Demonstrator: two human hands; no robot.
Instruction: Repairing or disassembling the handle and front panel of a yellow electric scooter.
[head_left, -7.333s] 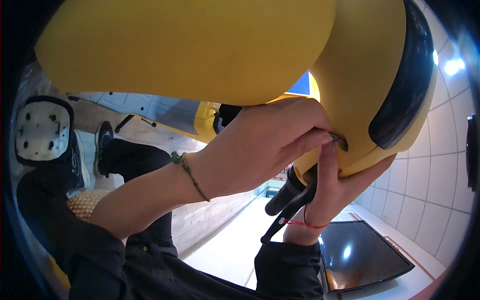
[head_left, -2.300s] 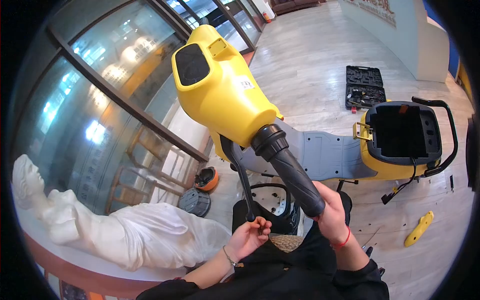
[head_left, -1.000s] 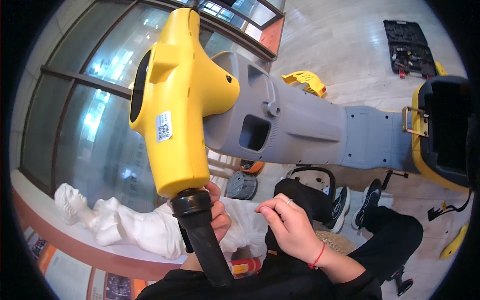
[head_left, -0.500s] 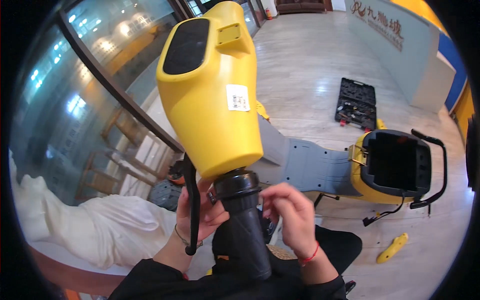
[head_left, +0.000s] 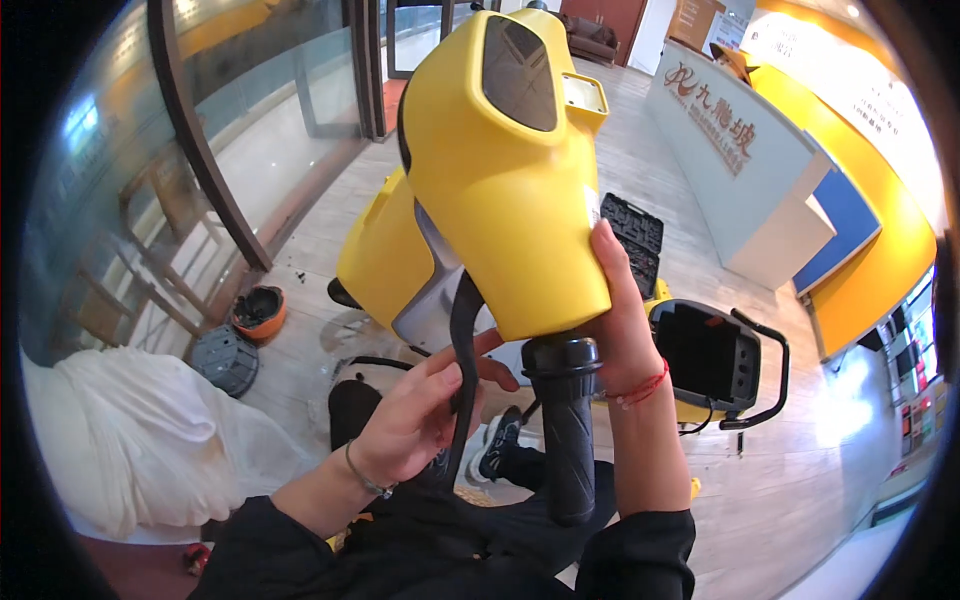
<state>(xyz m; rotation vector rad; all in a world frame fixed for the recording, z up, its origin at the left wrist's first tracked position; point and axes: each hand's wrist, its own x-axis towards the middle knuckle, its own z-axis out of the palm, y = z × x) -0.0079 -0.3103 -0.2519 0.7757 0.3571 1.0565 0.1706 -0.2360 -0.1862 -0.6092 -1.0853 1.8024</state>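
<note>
A yellow scooter handlebar cover [head_left: 505, 220] with a dark display window [head_left: 520, 72] fills the upper middle. Below its lower end, a ribbed black handlebar grip [head_left: 570, 460] with a glossy collar points toward me. To the grip's left hangs a curved black brake lever [head_left: 464, 340]. My left hand [head_left: 405, 425] is at that lever, its thumb beside it and its spread fingers reaching behind it. My right hand [head_left: 628, 345] holds the cover's lower right side. Its thumb lies up along the yellow shell, while its other fingers are hidden behind.
The scooter's open black seat compartment [head_left: 705, 350] stands at right, with a black rear rail [head_left: 778, 370]. Beyond the cover lies an open black tool case [head_left: 632, 240]. An orange pot [head_left: 258, 312] and white draped cloth [head_left: 130, 440] are at left. A white counter [head_left: 715, 150] stands far right.
My right hand has gone from beside the grip's collar up onto the yellow cover. My left hand has drawn away from the collar to the brake lever. The view has shifted.
</note>
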